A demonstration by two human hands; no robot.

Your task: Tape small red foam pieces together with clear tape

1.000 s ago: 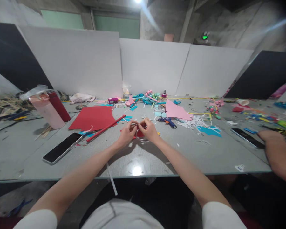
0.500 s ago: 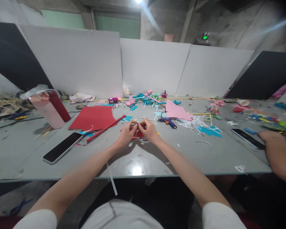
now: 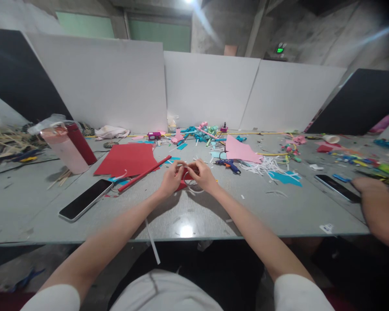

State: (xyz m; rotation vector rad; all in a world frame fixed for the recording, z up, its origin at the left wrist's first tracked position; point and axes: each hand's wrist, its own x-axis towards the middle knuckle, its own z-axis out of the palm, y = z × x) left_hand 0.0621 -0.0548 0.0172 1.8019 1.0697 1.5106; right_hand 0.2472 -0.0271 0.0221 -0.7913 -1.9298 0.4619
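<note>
My left hand (image 3: 172,178) and my right hand (image 3: 203,176) meet over the middle of the grey table, fingers pinched close together. Between them is a thin white strip (image 3: 193,190) that curls in a loop below my right fingers. Small red paper pieces (image 3: 181,186) show under and between the fingers. What exactly each fingertip pinches is too small to make out. To the left lie a red rod (image 3: 145,174) and a large red sheet (image 3: 126,159). A blue glue gun (image 3: 228,165) rests right of my right hand.
A phone (image 3: 86,200) and two bottles (image 3: 65,149) stand or lie at left. White paper shreds (image 3: 266,167), a pink sheet (image 3: 241,150) and a blue piece (image 3: 285,177) are at right. Another person's hand (image 3: 372,190) is beside a second phone (image 3: 337,188) at far right.
My left hand has shifted slightly left and turned, with its fingers a little more raised. More red shows between the hands, and the white loop has changed shape slightly.
</note>
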